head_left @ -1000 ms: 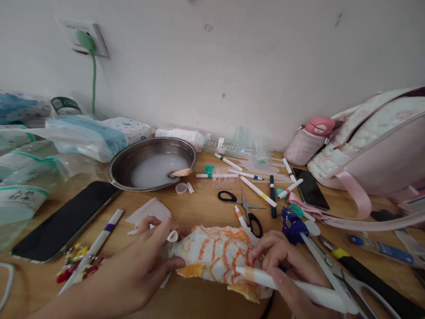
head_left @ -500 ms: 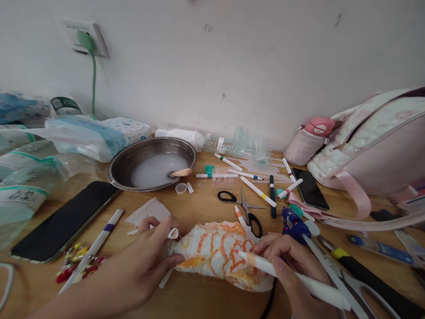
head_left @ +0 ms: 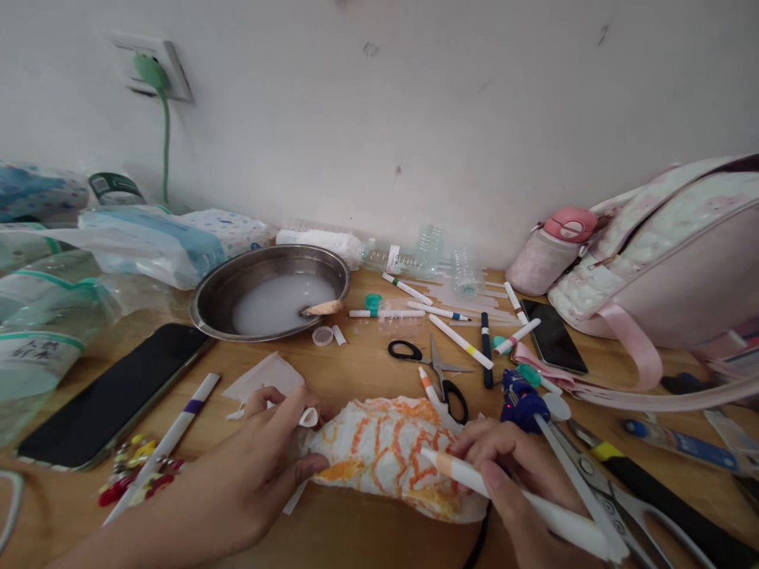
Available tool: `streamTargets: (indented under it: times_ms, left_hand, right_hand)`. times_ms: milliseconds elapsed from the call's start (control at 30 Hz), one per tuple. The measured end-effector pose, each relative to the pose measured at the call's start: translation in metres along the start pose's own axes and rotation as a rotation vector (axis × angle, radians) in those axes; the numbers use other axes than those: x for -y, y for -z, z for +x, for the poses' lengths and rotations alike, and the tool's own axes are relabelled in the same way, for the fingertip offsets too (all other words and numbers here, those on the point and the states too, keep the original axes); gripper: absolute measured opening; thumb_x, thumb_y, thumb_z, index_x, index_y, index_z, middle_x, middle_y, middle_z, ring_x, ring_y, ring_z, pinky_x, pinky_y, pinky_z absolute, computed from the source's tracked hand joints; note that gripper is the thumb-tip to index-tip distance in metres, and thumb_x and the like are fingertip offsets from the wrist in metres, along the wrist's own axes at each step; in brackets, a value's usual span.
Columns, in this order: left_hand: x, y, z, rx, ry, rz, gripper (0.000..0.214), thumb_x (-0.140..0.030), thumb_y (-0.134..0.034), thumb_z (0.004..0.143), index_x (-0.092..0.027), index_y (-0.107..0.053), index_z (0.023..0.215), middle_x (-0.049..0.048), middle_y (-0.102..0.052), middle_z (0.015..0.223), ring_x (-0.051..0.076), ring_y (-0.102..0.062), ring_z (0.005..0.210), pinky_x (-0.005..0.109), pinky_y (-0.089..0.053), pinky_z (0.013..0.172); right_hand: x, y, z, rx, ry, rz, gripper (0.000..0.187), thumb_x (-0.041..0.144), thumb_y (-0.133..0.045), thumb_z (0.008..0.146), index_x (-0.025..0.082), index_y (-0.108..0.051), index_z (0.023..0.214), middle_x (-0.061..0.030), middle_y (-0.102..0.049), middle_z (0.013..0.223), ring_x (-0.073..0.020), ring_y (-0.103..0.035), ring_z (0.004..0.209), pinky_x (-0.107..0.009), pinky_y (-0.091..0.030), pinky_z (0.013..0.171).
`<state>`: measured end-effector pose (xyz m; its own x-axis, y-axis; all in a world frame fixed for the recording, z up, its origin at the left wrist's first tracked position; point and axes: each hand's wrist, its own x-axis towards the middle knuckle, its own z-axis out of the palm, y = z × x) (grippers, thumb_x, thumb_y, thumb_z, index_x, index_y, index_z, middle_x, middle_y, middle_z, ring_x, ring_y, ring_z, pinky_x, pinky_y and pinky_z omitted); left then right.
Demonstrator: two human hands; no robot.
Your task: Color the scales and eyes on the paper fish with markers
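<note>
A white, crumpled paper-covered form [head_left: 385, 454] lies at the front of the table, marked with orange curved lines and patches. Its left end is pinched by my left hand [head_left: 261, 458], thumb in front and fingers behind. My right hand [head_left: 522, 474] is closed around a white marker [head_left: 474, 476] with a light orange band. The marker's tip touches the form's surface, or hovers very near it, among the orange curves. Part of the right hand rests against the form's right end. Just behind lies an orange marker cap or short pen piece [head_left: 428, 386] beside black-handled scissors [head_left: 439, 371].
A steel basin [head_left: 205, 316] of cloudy liquid stands behind my left hand. Phones [head_left: 112, 395], loose markers [head_left: 462, 341], beads [head_left: 142, 466] and plastic bottles [head_left: 41, 348] lie around. A blue glue gun [head_left: 522, 399], large shears [head_left: 610, 506] and a pink bag [head_left: 670, 284] are at right.
The marker in my right hand has shifted slightly left along the form. My left hand keeps its grip in the same place.
</note>
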<state>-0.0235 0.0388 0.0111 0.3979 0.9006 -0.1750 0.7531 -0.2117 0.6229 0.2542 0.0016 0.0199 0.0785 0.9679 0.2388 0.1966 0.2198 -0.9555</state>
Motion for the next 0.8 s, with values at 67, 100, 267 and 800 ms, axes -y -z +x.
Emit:
streamTargets:
  times_ms: [67,100,267,800]
  left_hand:
    - [0.0,-0.001,-0.001,-0.015,0.006,-0.004,0.027,-0.043,-0.043,0.094,-0.028,-0.047,0.117,0.0064,-0.063,0.111,0.032,-0.052,0.113,0.05,-0.041,0.097]
    - [0.0,-0.001,-0.002,-0.02,0.01,-0.009,0.028,-0.044,-0.043,0.094,-0.028,-0.047,0.117,0.0066,-0.063,0.111,0.032,-0.052,0.113,0.05,-0.042,0.097]
    - [-0.005,0.002,-0.001,-0.007,0.005,-0.014,0.027,-0.044,-0.042,0.095,-0.028,-0.049,0.115,0.0075,-0.064,0.111,0.032,-0.055,0.11,0.052,-0.042,0.098]
    - [-0.01,0.001,0.0,-0.017,0.083,-0.104,0.032,-0.055,-0.043,0.091,-0.026,-0.047,0.105,0.0079,-0.061,0.107,0.03,-0.058,0.101,0.05,-0.045,0.092]
  right_hand:
    - [0.0,0.001,0.001,-0.033,-0.012,-0.023,0.024,0.033,-0.047,0.097,0.026,-0.056,0.075,0.003,-0.063,0.082,-0.0134,-0.059,0.082,-0.022,-0.043,0.072]
    - [0.0,0.003,0.002,-0.049,-0.019,-0.036,0.024,0.031,-0.048,0.096,0.026,-0.056,0.075,0.0028,-0.063,0.082,-0.0135,-0.059,0.084,-0.022,-0.043,0.071]
    - [-0.003,0.012,0.008,0.102,0.176,-0.092,0.023,0.028,-0.047,0.096,0.025,-0.055,0.075,0.0032,-0.065,0.08,-0.0125,-0.063,0.079,-0.023,-0.047,0.074]
    - [-0.002,0.014,0.008,0.028,0.311,-0.246,0.022,0.041,-0.061,0.088,0.024,-0.06,0.076,-0.0029,-0.067,0.075,-0.0197,-0.067,0.075,-0.028,-0.055,0.062]
